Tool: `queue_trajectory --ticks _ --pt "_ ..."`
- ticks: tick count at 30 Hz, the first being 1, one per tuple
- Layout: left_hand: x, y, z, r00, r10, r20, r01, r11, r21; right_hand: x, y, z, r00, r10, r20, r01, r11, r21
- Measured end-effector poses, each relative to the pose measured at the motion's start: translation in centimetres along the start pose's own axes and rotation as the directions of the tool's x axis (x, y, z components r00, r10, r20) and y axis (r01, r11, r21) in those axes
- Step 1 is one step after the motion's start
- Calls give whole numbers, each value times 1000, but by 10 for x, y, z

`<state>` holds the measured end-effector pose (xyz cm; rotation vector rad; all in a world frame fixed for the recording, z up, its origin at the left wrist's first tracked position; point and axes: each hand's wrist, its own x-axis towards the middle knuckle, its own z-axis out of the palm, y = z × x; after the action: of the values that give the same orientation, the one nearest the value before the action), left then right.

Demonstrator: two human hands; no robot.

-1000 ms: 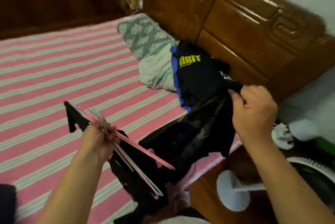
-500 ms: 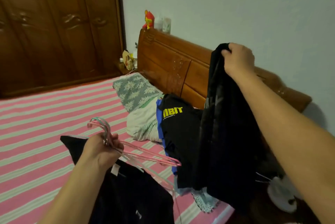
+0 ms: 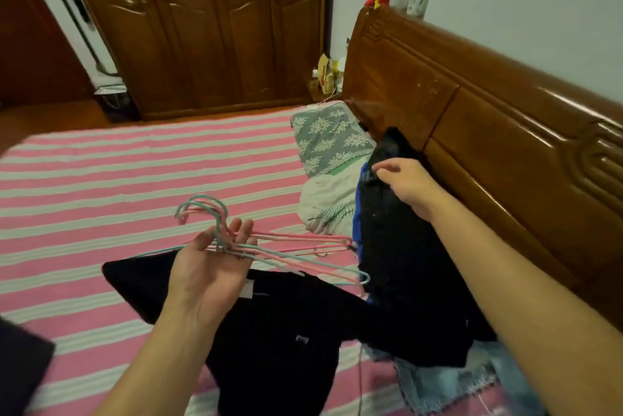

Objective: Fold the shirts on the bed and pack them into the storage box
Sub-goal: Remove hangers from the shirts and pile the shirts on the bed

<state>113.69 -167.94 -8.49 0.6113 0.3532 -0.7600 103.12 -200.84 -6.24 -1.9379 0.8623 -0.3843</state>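
Observation:
A black shirt (image 3: 286,331) lies spread on the pink striped bed (image 3: 118,179) just below my left hand (image 3: 205,274). That hand is palm-up and holds a bunch of pink and teal wire hangers (image 3: 303,243) between its fingers. Against the headboard lies a pile of dark clothes (image 3: 404,264) with a blue garment showing at its left edge. My right hand (image 3: 408,185) hovers over the top of this pile, fingers relaxed, holding nothing. No storage box is in view.
A grey flowered pillow (image 3: 327,139) and a white crumpled cloth (image 3: 327,206) lie left of the pile. A light blue lacy cloth (image 3: 438,382) sticks out beneath it. The wooden headboard (image 3: 505,146) bounds the right side; a wardrobe (image 3: 202,28) stands beyond the bed.
My right hand had a black garment lifted high; now that garment lies on the pile by the headboard and the hand has let go. My left hand still holds the hangers.

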Motion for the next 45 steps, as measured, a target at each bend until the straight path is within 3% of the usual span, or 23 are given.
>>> queue_trajectory --ticks 3,7,10,13,18,25,29,32,35,37,40,42,45 --pt "-8 7 -19 997 80 -13 -81 995 -62 -61 15 35 1000 1 -11 0 987 161" --pt "-25 28 -36 985 174 -2 -172 974 -146 -146 9 78 971 -35 -238 107 949 296" --pt "-39 48 -45 980 199 -24 -200 958 -207 -199 -3 120 939 -200 -279 236 966 103" --pt "-50 63 -44 977 207 -42 -211 943 -256 -218 -15 170 874 -416 -250 403 909 -104" --pt "-68 69 -36 983 171 -68 -183 953 -240 -212 -40 239 868 -396 -300 325 909 -261" --pt "-74 111 -43 976 72 -206 -119 967 -224 -212 -36 235 763 -503 -407 334 845 -418" --pt "-70 137 -50 966 -4 -259 -49 979 -200 -208 -20 216 789 -370 -490 195 908 -371" --pt "-64 144 -53 947 -43 -320 -23 979 -202 -209 -3 215 869 -142 -473 36 974 -225" --pt "-49 153 -59 934 -52 -352 -50 960 -276 -212 24 217 898 125 -423 -180 979 -93" --pt "-37 154 -69 943 -46 -331 -65 946 -316 -219 39 227 915 286 -284 -279 958 66" --pt "-21 143 -86 960 -68 -272 -17 954 -298 -243 57 242 917 376 135 -397 898 189" --pt "-14 133 -94 968 -116 -223 79 982 -170 -246 72 223 896 400 193 -435 878 200" --pt "1 124 -115 972 -124 -197 176 946 271 -218 87 175 900 435 -37 -420 886 199"
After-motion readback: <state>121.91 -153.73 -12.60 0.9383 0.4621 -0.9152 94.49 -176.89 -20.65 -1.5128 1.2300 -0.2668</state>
